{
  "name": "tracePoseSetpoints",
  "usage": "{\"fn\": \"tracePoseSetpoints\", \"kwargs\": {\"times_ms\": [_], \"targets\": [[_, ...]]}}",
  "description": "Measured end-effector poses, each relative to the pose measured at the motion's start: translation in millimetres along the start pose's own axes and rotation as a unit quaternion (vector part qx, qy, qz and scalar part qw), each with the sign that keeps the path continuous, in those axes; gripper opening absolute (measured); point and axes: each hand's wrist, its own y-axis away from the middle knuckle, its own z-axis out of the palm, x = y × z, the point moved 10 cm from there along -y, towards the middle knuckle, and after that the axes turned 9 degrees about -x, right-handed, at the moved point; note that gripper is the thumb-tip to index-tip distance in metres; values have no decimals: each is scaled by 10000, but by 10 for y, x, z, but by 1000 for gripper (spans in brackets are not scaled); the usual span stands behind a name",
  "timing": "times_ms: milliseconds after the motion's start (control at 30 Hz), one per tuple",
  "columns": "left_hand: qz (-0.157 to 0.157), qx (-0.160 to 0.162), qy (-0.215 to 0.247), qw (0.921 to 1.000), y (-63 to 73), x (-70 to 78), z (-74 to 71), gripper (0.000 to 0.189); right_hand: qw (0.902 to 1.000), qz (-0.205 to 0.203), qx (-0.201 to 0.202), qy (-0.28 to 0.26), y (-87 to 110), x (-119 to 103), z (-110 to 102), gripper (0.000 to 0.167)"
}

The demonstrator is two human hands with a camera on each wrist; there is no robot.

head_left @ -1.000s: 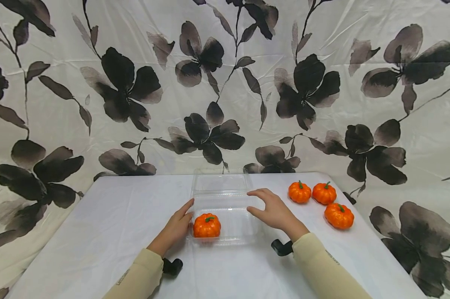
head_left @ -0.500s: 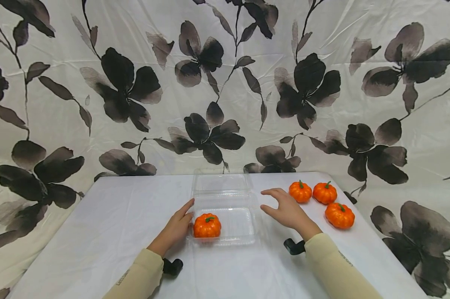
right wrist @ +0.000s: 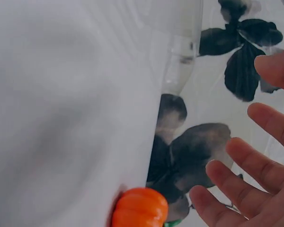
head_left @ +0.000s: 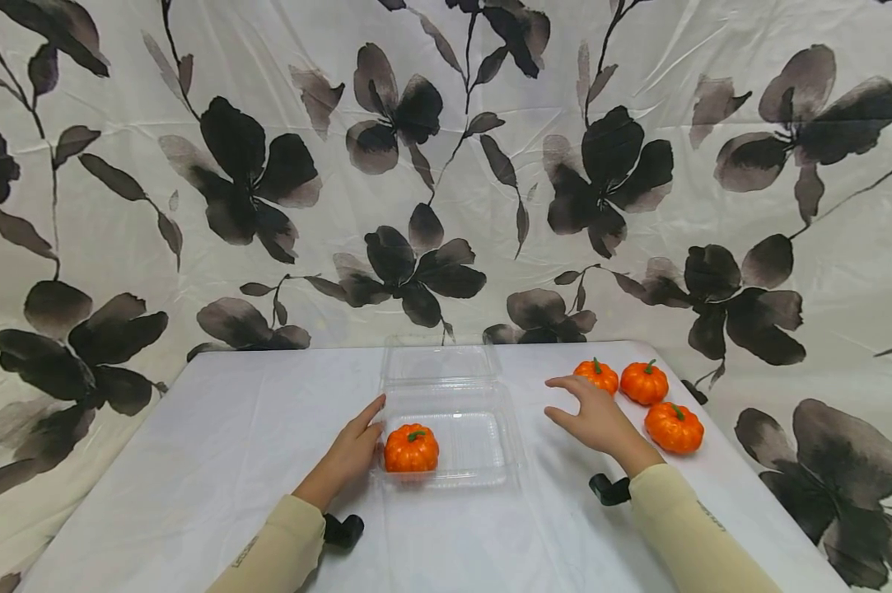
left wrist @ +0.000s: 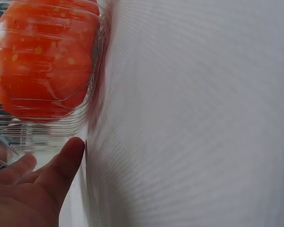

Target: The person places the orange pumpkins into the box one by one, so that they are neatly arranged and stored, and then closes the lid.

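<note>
A clear plastic clamshell container (head_left: 471, 449) lies with its lid (head_left: 438, 364) folded back. Inside its left half sits a small orange toy pumpkin (head_left: 412, 450) with a green stem. My left hand (head_left: 351, 451) rests against the container's left side, fingers extended; the left wrist view has the thumb (left wrist: 68, 161) close beside the ridged plastic wall. To the right of the container my right hand (head_left: 597, 418) hovers with spread fingers and holds nothing. It partly covers the nearest of three more toy pumpkins (head_left: 597, 372). One pumpkin (right wrist: 140, 208) shows low in the right wrist view.
The other two pumpkins stand near the table's right edge, one at the back (head_left: 644, 384) and one closer (head_left: 674, 428). White cloth covers the table (head_left: 253, 412). Behind it hangs a curtain (head_left: 505, 247) with dark flowers. Black wrist cameras (head_left: 343, 531) sit under both sleeves.
My right hand has moved from the container's right side rightward to the group of pumpkins, fingers still spread. The left hand, the container and the pumpkins stay where they were.
</note>
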Motion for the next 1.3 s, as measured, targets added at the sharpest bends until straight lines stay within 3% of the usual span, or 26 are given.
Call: {"fn": "tracePoseSetpoints", "kwargs": {"times_ms": [467, 933, 1300], "targets": [[-74, -46, 24, 10000, 1, 4, 17, 55, 9995, 100, 285, 48, 83, 340, -177, 52], [-3, -84, 68, 9999, -7, 1, 2, 55, 9978, 601, 267, -28, 173, 578, -319, 59], [15, -73, 72, 9999, -8, -5, 0, 54, 9969, 657, 425, 49, 241, 711, -440, 52]]}}
